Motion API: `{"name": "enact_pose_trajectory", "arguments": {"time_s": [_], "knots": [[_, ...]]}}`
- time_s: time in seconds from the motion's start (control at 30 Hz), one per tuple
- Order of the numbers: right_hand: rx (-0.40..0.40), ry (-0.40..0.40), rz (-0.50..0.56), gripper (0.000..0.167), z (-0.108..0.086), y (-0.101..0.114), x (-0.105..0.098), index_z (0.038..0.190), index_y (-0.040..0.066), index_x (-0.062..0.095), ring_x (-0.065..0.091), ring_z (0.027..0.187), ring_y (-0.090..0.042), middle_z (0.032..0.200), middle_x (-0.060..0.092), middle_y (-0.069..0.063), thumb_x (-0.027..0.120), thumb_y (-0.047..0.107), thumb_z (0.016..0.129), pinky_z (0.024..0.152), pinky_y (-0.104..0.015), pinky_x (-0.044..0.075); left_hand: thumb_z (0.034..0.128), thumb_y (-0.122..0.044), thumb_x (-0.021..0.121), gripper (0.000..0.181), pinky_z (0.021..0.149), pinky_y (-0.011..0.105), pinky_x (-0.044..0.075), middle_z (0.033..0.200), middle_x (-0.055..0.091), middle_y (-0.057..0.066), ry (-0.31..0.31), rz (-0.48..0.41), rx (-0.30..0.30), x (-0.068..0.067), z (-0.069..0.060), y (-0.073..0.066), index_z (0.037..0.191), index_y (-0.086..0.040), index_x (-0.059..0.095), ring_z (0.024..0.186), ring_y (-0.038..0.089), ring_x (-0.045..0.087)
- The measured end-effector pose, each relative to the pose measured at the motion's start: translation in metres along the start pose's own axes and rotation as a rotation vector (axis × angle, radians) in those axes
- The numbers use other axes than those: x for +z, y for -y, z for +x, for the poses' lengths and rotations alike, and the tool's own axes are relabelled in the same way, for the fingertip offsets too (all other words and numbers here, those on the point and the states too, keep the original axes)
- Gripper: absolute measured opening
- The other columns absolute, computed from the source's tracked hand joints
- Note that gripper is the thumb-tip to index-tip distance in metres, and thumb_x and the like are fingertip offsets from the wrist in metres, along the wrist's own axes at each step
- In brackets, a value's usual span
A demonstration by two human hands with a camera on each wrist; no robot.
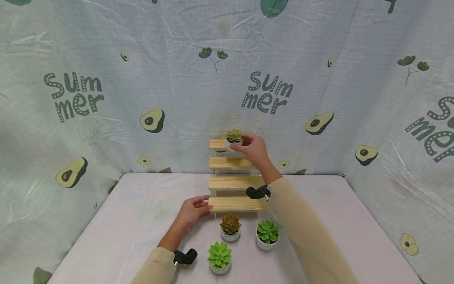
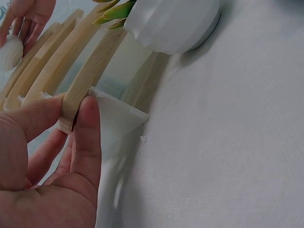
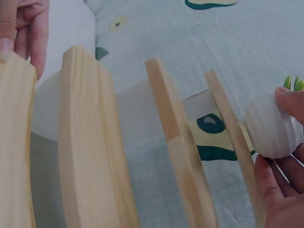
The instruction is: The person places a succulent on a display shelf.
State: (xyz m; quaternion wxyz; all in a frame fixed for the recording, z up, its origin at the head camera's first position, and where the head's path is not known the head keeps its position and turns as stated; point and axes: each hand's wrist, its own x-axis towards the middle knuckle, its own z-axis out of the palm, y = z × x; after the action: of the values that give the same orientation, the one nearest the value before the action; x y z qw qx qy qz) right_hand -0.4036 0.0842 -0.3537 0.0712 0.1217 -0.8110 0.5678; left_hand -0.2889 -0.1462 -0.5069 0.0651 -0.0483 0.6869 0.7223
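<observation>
My right hand (image 1: 254, 150) grips a small white pot (image 3: 271, 126) with a yellow-green succulent (image 1: 233, 136) at the top board of a stepped wooden stand (image 1: 234, 182). In the right wrist view the pot is up against that narrow top board (image 3: 231, 121); whether its weight rests there I cannot tell. Down at the stand's left side, my left hand (image 1: 191, 213) pinches the end of the lowest board (image 2: 78, 97) between thumb and fingers. The stand's right end is partly hidden behind my right forearm.
In front of the stand are a potted red-orange succulent (image 1: 230, 225), a bright green one (image 1: 219, 255) at the front, and another green one (image 1: 267, 232) to the right, near my right sleeve. A printed cloth (image 1: 198, 90) hangs behind the white table (image 1: 142, 205).
</observation>
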Motion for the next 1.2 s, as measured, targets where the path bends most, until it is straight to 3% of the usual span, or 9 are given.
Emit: {"name": "enact_pose_trajectory", "arguments": {"time_s": [0.57, 0.8, 1.2], "knots": [[-0.081, 0.010, -0.015, 0.048, 0.017, 0.007, 0.023, 0.124, 0.009, 0.072, 0.068, 0.103, -0.024, 0.114, 0.073, -0.010, 0.087, 0.032, 0.084, 0.088, -0.039, 0.060, 0.0934, 0.006, 0.068, 0.042, 0.079, 0.035, 0.066, 0.108, 0.072, 0.019, 0.006, 0.000, 0.014, -0.003, 0.001, 0.000, 0.135, 0.007, 0.061, 0.087, 0.019, 0.072], [-0.054, 0.013, -0.050, 0.046, 0.022, 0.013, 0.029, 0.123, 0.009, 0.073, 0.066, 0.094, -0.021, 0.108, 0.073, -0.009, 0.086, 0.030, 0.085, 0.077, -0.031, 0.057, 0.0930, 0.008, 0.067, 0.043, 0.078, 0.036, 0.066, 0.106, 0.072, 0.019, 0.010, -0.019, 0.028, -0.002, -0.001, 0.000, 0.135, 0.008, 0.061, 0.085, 0.018, 0.071], [-0.021, 0.009, -0.067, 0.043, 0.025, 0.017, 0.036, 0.123, 0.009, 0.071, 0.066, 0.100, -0.023, 0.111, 0.072, -0.008, 0.084, 0.029, 0.087, 0.085, -0.037, 0.059, 0.0934, 0.007, 0.067, 0.043, 0.078, 0.034, 0.066, 0.107, 0.072, 0.019, 0.013, -0.017, 0.022, -0.002, 0.000, 0.000, 0.136, 0.009, 0.059, 0.085, 0.018, 0.071]]}}
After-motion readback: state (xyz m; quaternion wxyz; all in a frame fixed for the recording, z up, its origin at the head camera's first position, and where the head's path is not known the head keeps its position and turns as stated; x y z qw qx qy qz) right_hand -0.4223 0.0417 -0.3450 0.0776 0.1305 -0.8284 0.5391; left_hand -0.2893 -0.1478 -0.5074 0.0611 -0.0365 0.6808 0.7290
